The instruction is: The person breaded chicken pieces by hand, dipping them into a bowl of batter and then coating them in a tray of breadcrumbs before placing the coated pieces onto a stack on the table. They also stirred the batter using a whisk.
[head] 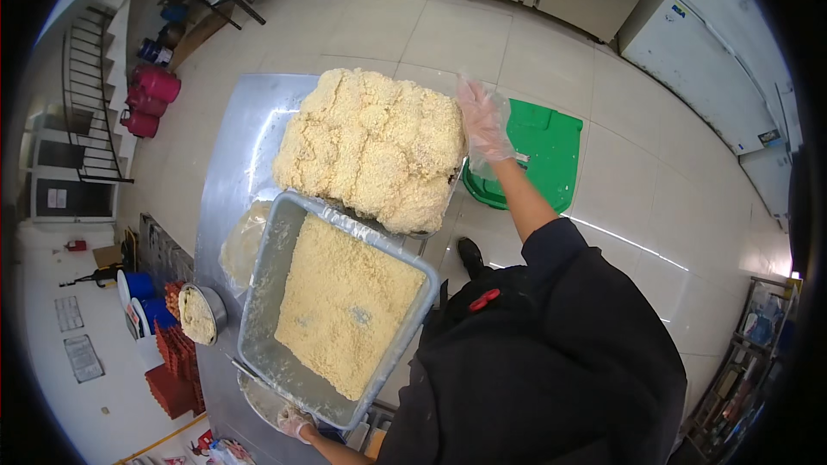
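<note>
Before me on a steel table (216, 174) stands a grey plastic tub (258, 329) with a layer of pale crumbs (349, 297) inside. Beyond its upper end, a tray bears a large heap of crumb-coated pieces (375, 142); little of the tray shows. My right hand (483, 119), in a loose clear glove, is at the heap's right side with fingers extended and nothing visibly held. My left hand (296, 423), gloved and dusted with crumbs, is at a shallow round vessel (258, 394) beside the tub's lower corner. Its fingers are partly hidden, so its grip is unclear.
A clear plastic bag (242, 248) and a metal bowl of pale crumbs (199, 315) stand left of the tub. Red egg trays (176, 368) and blue buckets (152, 310) are farther left. A green plastic lid (543, 155) is below table height, right of the heap.
</note>
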`<state>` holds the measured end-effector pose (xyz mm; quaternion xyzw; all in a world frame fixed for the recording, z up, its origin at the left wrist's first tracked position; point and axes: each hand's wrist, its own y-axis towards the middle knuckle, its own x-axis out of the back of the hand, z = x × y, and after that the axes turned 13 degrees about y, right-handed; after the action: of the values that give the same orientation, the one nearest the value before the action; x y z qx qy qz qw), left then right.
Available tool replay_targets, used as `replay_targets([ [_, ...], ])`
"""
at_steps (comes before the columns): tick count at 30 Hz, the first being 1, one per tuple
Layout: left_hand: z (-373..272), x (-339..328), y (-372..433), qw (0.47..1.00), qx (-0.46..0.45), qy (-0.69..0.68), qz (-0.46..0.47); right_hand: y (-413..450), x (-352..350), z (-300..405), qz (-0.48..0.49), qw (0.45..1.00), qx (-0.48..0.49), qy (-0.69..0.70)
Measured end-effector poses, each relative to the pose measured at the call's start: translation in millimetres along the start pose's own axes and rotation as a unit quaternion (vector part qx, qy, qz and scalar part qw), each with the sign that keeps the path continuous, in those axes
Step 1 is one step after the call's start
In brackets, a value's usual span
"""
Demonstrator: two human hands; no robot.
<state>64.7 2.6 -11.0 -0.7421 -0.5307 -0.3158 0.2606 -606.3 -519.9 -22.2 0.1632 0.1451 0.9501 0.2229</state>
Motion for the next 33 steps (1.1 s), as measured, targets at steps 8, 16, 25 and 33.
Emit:
replay_targets([
  [8, -2.1, -3.1, 3.5, 0.998, -0.023, 0.038, -0.052, 27.8, -22.5, 58.4, 0.109, 0.99, -0.039, -0.085],
  [16, -32.6, -6.4, -18.0, 0.991, 0.007, 0.101, -0.082, 21.2, -24.3, 64.5, 0.092, 0.973, -0.087, -0.192],
  [25, -5.9, 0.8, 0.2, 0.999, 0.023, 0.03, -0.024, -34.9, -29.5, 95.3, 0.202, 0.925, 0.129, -0.295],
  [33, -18.5, -0.1, -9.5, 0.995, 0.033, 0.081, -0.055, 7.7, -15.3, 126.0, 0.233, 0.917, 0.146, -0.29],
])
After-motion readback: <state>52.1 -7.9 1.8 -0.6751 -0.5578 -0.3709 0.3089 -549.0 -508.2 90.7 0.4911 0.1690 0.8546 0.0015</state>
